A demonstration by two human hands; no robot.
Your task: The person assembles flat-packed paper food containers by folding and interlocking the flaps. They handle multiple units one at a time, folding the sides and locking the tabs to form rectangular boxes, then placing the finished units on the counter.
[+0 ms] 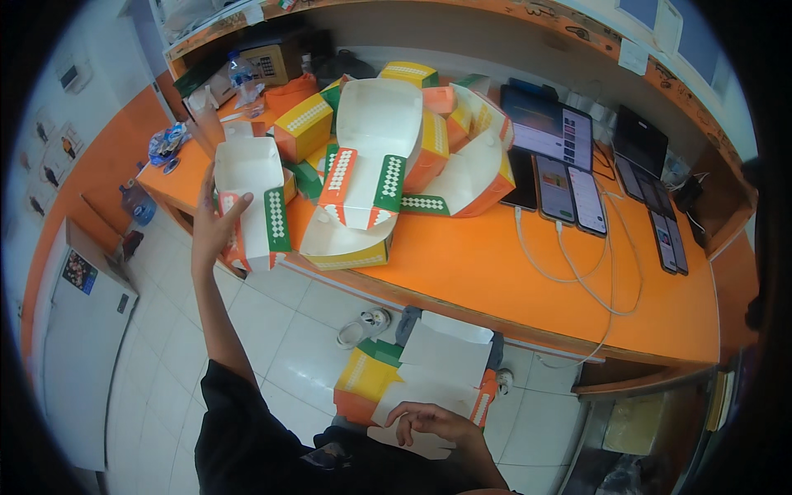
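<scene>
At the left end of the orange table, my left hand (216, 227) grips an open-lidded cardboard food box (250, 167), thumb over its near side. The box is white inside with orange and green patterned panels. Beside it a heap of similar boxes includes an upright open one (378, 115) and a yellow one (304, 125). On my lap lies an unfolded cardboard box blank (445, 355), pale inside, with yellow, green and orange parts. My right hand (429, 421) is over its near part, fingers loosely bent and apart, with nothing visible in them.
Several phones (554, 194) and a tablet (544, 124) lie on the orange table (462, 272) at right, with white charging cables (598, 301) trailing over its edge. A plastic bottle (241, 73) and a safe (272, 64) stand at the back left. A white cabinet (78, 346) stands at left.
</scene>
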